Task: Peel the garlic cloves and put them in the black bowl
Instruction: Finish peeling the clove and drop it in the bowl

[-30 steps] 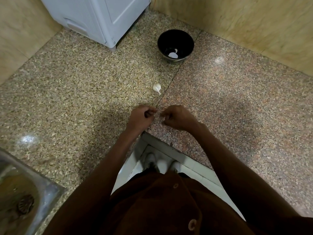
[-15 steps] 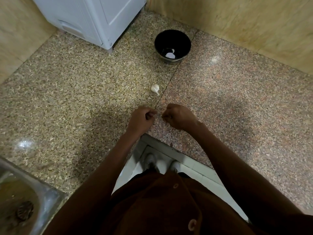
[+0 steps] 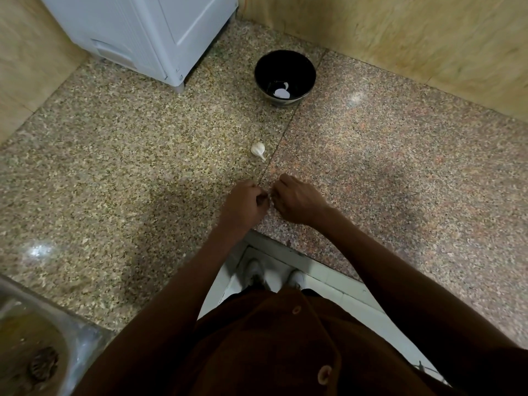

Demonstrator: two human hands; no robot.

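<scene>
The black bowl (image 3: pixel 285 77) stands at the back of the granite counter (image 3: pixel 128 172) with a couple of pale peeled pieces (image 3: pixel 281 92) in its bottom. A white garlic bulb (image 3: pixel 258 149) lies on the counter between the bowl and my hands. My left hand (image 3: pixel 245 202) and my right hand (image 3: pixel 297 200) are close together near the counter's front edge, fingers curled toward each other, pinching something small between them that the fingers almost hide.
A white appliance (image 3: pixel 148 32) stands at the back left against the tan wall. A steel sink (image 3: pixel 34 347) with a drain sits at the bottom left. The counter has an inside corner by my body, with floor tiles and shoes below.
My two hands have stayed together with only small shifts of the fingers. The bulb and bowl have not moved on the counter; the camera view has drifted slightly.
</scene>
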